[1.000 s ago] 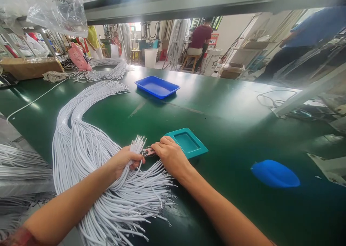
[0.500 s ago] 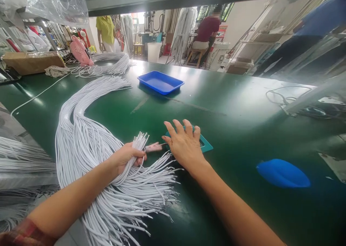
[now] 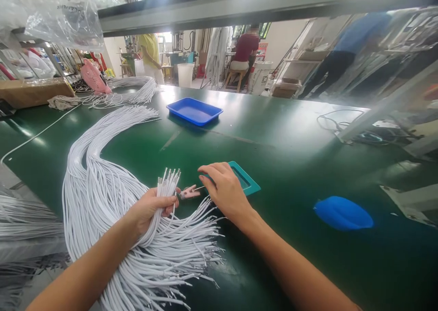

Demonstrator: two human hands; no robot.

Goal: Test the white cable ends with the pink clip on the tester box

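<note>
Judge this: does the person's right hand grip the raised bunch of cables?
No, the left hand grips the raised bunch, with the right hand apart from it.

I can read no full word: the dark lettering on my far-left clear plastic bag (image 3: 65,23) is too blurred. The far white package (image 3: 258,77) bears a dark square mark.

one head-worn camera looks forward and down across the green table (image 3: 290,165). left hand (image 3: 152,206) and right hand (image 3: 226,190) register near, at close range; blue tray (image 3: 195,111) and seated person (image 3: 247,46) far.
</note>
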